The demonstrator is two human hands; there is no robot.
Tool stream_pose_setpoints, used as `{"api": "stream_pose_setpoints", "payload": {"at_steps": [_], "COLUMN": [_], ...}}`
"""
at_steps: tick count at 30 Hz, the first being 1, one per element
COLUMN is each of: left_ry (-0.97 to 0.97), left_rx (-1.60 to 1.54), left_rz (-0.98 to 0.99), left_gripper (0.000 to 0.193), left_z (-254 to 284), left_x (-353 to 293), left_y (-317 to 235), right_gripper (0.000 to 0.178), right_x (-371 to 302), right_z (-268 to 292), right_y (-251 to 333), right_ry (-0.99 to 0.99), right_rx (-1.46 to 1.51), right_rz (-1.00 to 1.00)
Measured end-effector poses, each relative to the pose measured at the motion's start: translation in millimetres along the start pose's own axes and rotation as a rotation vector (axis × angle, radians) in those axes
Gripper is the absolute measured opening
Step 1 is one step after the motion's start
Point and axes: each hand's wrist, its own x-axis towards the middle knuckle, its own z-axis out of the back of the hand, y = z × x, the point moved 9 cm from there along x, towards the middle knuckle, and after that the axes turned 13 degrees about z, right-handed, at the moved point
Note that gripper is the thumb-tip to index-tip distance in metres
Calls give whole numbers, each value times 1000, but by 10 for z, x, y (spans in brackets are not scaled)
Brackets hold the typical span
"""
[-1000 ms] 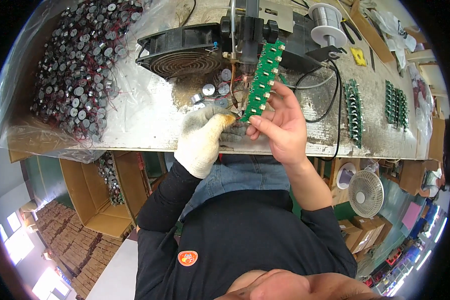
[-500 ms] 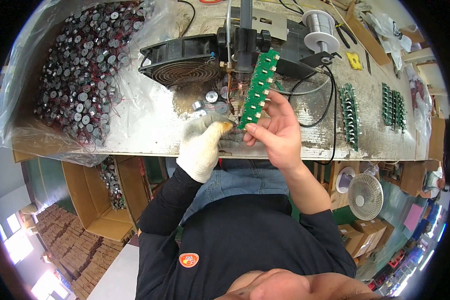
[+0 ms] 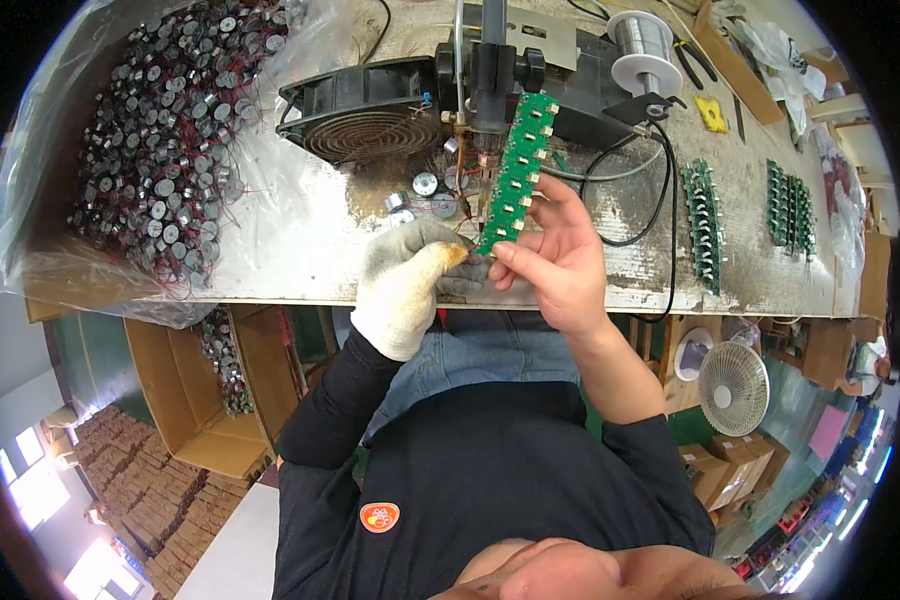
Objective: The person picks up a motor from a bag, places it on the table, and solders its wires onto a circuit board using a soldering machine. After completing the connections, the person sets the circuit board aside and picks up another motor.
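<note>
A long green circuit board with a row of small white connectors stands slanted in my right hand, which is bare. Thumb and fingers pinch the board near its lower end. My left hand, in a whitish work glove with a brown-stained thumb, is closed at that same end. What its fingertips hold is hidden. Just beyond the fingers is the thin tip of a bench soldering machine, partly behind the board. A few small round silver motors lie on the worktable past my left hand.
At left, a clear plastic bag holds a heap of small motors with red wires. A black fan and a solder wire spool stand at the back. More circuit boards lie at right, past a black cable.
The whole view has shifted slightly. Both hands keep nearly the same pose at the board's lower end, and the board is held at almost the same slant.
</note>
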Motion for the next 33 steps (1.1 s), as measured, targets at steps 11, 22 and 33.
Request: {"api": "stream_pose_setpoints", "payload": {"at_steps": [11,22,33], "left_ry": [-35,-10,-17], "left_rx": [76,173,87], "left_rz": [-43,-42,-29], "left_gripper": [15,16,15], "left_z": [43,18,28], "left_x": [-18,-16,1], "left_y": [-51,-72,2], "right_gripper": [64,62,61], "right_x": [24,24,-7], "right_z": [-5,-50,-20], "right_y": [-8,29,12], "right_ry": [-1,28,16], "right_rx": [-4,-10,-28], "right_rz": [10,24,25]}}
